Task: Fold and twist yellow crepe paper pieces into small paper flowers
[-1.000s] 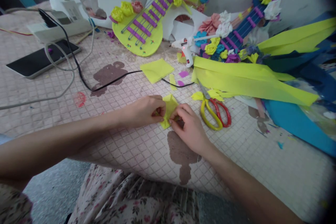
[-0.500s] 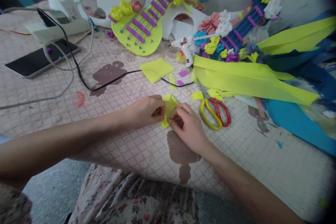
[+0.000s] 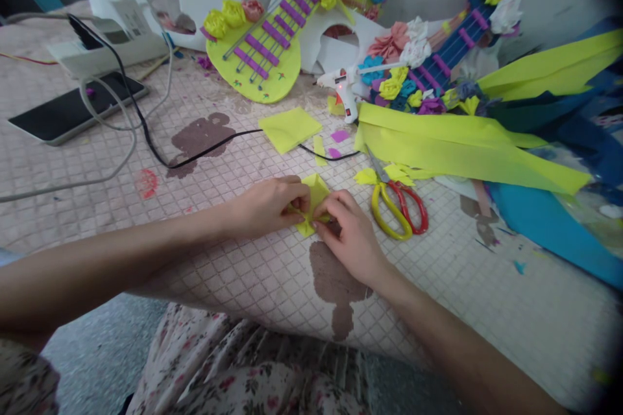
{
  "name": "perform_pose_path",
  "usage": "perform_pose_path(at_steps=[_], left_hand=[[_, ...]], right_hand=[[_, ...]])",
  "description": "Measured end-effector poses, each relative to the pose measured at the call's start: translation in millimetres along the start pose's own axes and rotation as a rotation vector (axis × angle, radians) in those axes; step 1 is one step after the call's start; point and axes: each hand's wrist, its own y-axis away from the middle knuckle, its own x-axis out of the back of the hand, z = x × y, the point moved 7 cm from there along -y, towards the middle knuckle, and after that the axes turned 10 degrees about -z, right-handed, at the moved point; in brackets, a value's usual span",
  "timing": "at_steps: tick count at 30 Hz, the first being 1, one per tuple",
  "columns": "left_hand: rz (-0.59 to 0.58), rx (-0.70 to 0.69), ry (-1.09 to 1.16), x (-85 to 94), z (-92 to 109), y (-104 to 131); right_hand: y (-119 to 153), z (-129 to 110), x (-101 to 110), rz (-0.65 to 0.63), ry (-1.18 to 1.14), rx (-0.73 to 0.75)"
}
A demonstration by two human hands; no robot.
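Observation:
A small yellow paper square (image 3: 315, 188) with creased folds lies on the table between my hands. My left hand (image 3: 277, 204) pinches its left side, fingers curled in. On the opposite side my right hand (image 3: 348, 227) pinches the paper's right edge near its middle. The fingertips hide parts of both edges. Just right of my right hand are scissors (image 3: 399, 207) with one yellow and one red handle, lying untouched. Beyond the hands rests a flat yellow paper square (image 3: 291, 130), over a black cord.
A white glue gun (image 3: 344, 91) with a lit red light stands behind. Yellow paper strips (image 3: 462, 142) and blue paper (image 3: 549, 220) spread to the right. A yellow paper guitar (image 3: 263, 58) leans at the back. A phone (image 3: 73, 110), cables and a power strip (image 3: 107, 48) occupy the left.
My left hand has shifted slightly to the right, and the pinched edges of the yellow paper are drawn closer together at the middle. The surroundings look the same.

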Motion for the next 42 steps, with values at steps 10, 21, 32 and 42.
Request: perform_pose_path(at_steps=[10,21,32,42], left_hand=[[-0.037,-0.025,-0.022,-1.7,1.1,-0.5],[-0.048,-0.029,-0.041,-2.0,1.6,1.0],[-0.044,-0.050,-0.038,-1.0,0.7,0.2],[-0.061,-0.034,-0.029,-1.6,0.5,0.3]], right_hand=[[-0.2,-2.0,0.0,-0.018,0.028,0.007],[0.0,-1.3,-0.1,-0.030,0.041,0.018],[0.1,0.0,2.1,-0.041,-0.007,0.014],[-1.8,1.1,-0.3,-0.016,0.040,-0.021]])
